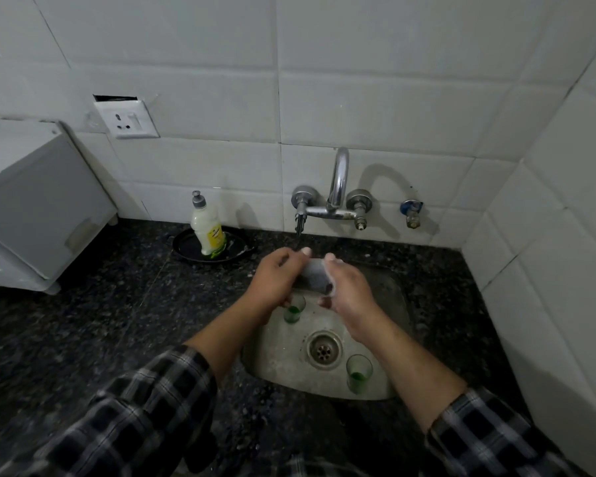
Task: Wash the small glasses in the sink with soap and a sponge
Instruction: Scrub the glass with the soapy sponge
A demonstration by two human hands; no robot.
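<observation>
Step in hand looks like lathering the sponge (315, 275), no glass touched yet. Both hands are over the sink (393, 294), beyond the drain (324, 349) on the wall side. Left hand (277, 278) grips the sponge's left end, fingers curled under. Right hand (348, 287) pinches the other end, fingertips foamy. Forearms come in from the near edge and converge, wrists roughly level. Far glass (294, 309) stands upright just beyond-left of the drain, partly under the left hand; near glass (358, 373) stands upright near-right of it. I'd squeeze till the foam is even, keep drips in the basin, then free one hand and take the far glass low, since wet glass slips. Soap bottle (209, 232) sits well left of the drain on a dark plate (183, 246) on the bench (117, 304). Can't tell if the tap (338, 180) runs.
</observation>
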